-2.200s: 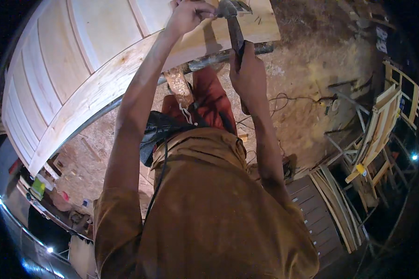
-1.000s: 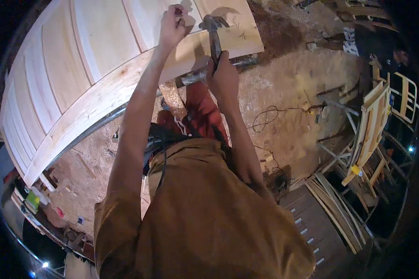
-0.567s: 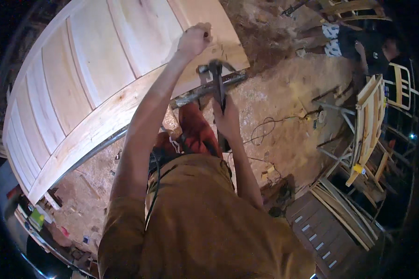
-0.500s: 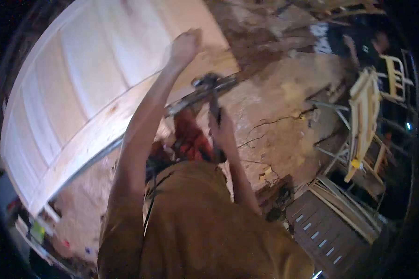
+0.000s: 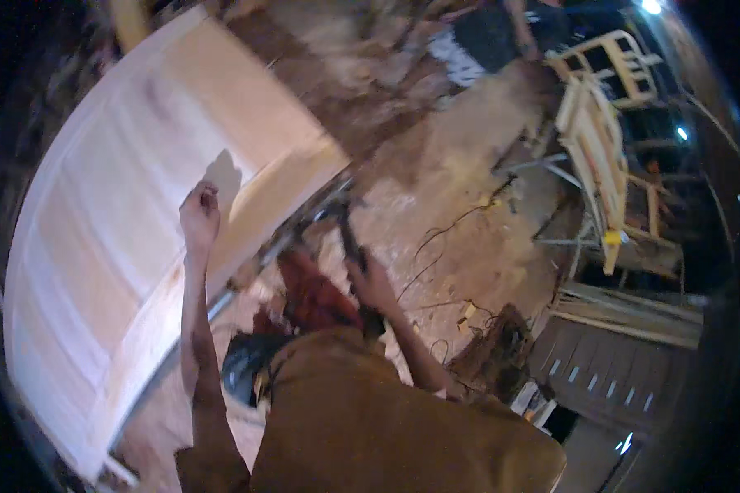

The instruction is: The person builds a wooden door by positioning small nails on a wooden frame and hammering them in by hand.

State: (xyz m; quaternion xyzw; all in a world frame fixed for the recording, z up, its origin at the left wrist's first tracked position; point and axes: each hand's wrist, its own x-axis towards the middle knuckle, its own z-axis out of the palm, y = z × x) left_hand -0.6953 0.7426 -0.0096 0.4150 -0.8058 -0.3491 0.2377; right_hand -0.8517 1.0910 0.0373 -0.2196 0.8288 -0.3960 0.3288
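Note:
My left hand (image 5: 200, 215), fingers closed, is above the pale curved wooden panel (image 5: 99, 238) with its shadow cast just beyond the fingers; what it holds, if anything, is too small to make out. My right hand (image 5: 372, 281) grips the handle of a claw hammer (image 5: 349, 232), whose blurred head is beside the panel's near edge, over a metal pipe (image 5: 281, 240). The panel has long parallel slats and a broader border strip along its near side. Red trousers (image 5: 312, 292) show below the pipe, above my brown shirt.
A person in dark clothing (image 5: 510, 29) is at the upper right. Wooden frames on metal stands (image 5: 592, 156) occupy the right side, with stacked boards (image 5: 625, 304) below. Cables (image 5: 444, 234) and offcuts (image 5: 469, 316) lie on the dusty floor (image 5: 427, 197).
The view has turned, shifting and tilting the panel leftward. My left hand has moved down and left, away from the hammer head. My right hand, still gripping the hammer, has moved lower.

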